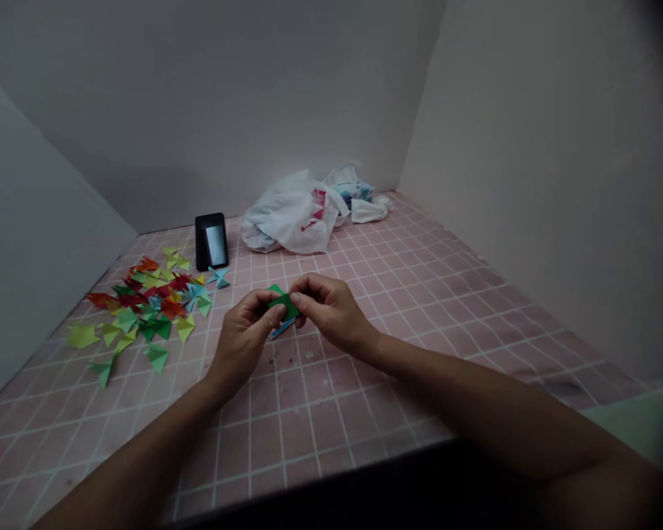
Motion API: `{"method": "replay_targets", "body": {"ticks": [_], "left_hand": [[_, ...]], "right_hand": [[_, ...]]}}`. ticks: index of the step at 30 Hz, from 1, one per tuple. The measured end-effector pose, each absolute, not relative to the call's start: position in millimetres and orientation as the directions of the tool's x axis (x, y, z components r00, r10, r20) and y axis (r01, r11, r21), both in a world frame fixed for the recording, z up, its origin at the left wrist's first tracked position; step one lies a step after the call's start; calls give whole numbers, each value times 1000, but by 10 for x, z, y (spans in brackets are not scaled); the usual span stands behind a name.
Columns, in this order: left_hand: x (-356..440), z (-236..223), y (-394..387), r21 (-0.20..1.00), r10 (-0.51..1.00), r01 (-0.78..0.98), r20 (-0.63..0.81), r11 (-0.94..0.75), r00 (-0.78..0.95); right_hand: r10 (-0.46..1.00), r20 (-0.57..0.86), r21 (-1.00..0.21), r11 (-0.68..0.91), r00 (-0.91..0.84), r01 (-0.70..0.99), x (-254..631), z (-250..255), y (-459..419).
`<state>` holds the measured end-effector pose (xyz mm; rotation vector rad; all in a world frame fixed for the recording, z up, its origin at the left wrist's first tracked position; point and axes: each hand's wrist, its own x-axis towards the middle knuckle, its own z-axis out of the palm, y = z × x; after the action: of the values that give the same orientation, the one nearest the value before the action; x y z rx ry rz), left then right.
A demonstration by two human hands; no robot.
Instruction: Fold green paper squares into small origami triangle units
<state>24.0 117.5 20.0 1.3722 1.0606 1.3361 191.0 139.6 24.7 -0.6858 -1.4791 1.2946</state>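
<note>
Between both hands is a small green piece of folded paper [286,301], held just above the table. My left hand [248,331] pinches its left side between thumb and fingers. On its right side, my right hand [328,309] grips the edge with thumb and forefinger. Below the green paper, a thin blue item [282,328] shows partly, the rest hidden by the hands. Over on the left lies a loose pile of folded paper shapes [155,324] in green, yellow, red, orange and light blue.
The table [331,412] has a pink tiled cover with small scraps near the hands. A black phone-like device [211,241] leans upright behind the paper pile. White plastic bags [292,213] and a blue-and-white pack [353,188] lie by the back wall. Walls enclose the left, back and right.
</note>
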Motion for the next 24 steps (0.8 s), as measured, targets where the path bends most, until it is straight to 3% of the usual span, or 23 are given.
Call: {"method": "replay_targets", "body": {"ticks": [7, 24], "left_hand": [[255, 186, 1178, 959, 960, -46, 281, -280, 11], [248, 194, 1177, 943, 943, -13, 332, -332, 4]], "right_hand": [[908, 237, -958, 160, -345, -238, 1911, 210, 1429], [894, 298, -952, 251, -335, -177, 1905, 200, 1420]]}}
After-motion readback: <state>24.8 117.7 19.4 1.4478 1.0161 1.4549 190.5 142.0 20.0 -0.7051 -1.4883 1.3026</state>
